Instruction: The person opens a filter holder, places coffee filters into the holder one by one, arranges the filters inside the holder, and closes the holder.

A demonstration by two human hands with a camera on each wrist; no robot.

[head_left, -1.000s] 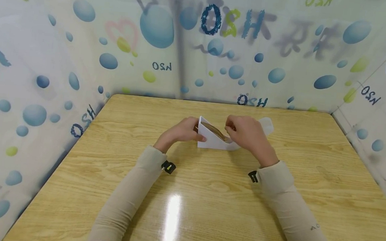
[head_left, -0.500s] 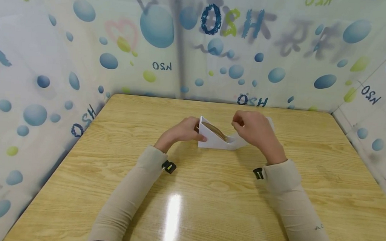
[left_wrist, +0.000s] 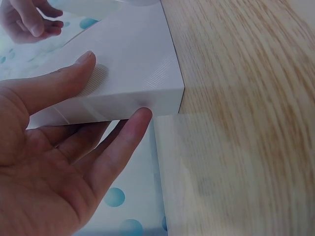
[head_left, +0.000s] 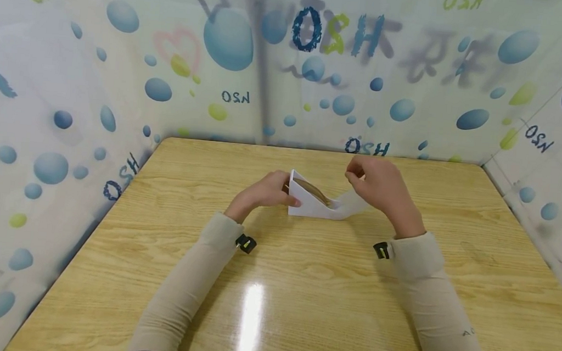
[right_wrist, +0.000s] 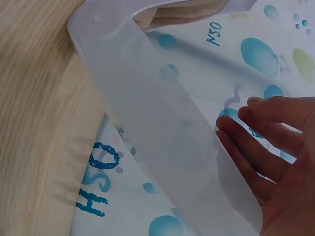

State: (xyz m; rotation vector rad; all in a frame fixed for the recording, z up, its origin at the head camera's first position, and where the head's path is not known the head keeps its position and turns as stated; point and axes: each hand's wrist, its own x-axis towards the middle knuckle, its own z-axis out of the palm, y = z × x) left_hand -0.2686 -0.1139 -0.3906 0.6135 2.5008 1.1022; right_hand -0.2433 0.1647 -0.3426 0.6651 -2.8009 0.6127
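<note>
A white wedge-shaped case [head_left: 308, 205] stands on the wooden table with its slanted mouth facing up. Thin brown layers, like paper or card [head_left: 313, 190], show inside. From the case's right end a translucent flap [right_wrist: 152, 113] hangs open, sloping up to the right. My left hand [head_left: 269, 188] grips the tall left end, thumb on the near face and fingers at the end and behind. My right hand [head_left: 381, 189] is raised by the flap, fingers loosely bent. In the right wrist view, the lower fingers lie against the flap's edge; nothing shows between thumb and forefinger.
The wooden table [head_left: 301, 298] runs to a back edge against a curtain [head_left: 391, 96] printed with blue and green drops. Similar sheets hang at both sides. A bright light streak reflects off the tabletop in front of the case.
My right hand has moved up and to the right, away from the case's mouth, and more of the flap shows beneath it. The left hand and the case stay in place.
</note>
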